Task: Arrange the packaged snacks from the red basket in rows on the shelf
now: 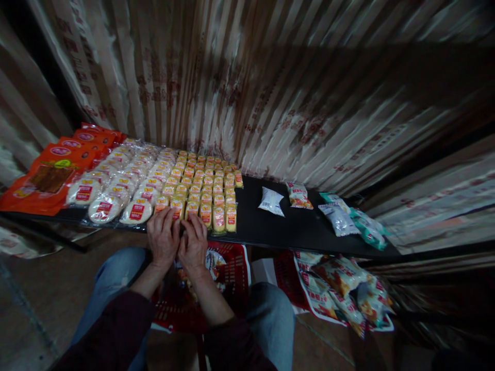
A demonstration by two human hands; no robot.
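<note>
My left hand [163, 238] and my right hand [193, 241] are side by side at the front edge of a black shelf [255, 226]. Their fingers are bent and closed against a small yellow wrapped cake [177, 204] in the front row; the thumbs meet below it, partly hidden. Another wrapped cake [192, 206] lies by my right fingertips. Similar small wrapped cakes [208, 181] stretch back in tight rows. Left of them lie rows of round white wrapped cakes [136, 211] with red labels.
Orange snack bags [54, 175] overlap at the far left. A white packet [271, 201], a printed packet [298, 196] and green packets [367, 229] lie to the right. Below are a red basket [240, 263] between my knees and another basket [288, 275] of snack bags. A printed curtain [232, 77] hangs behind.
</note>
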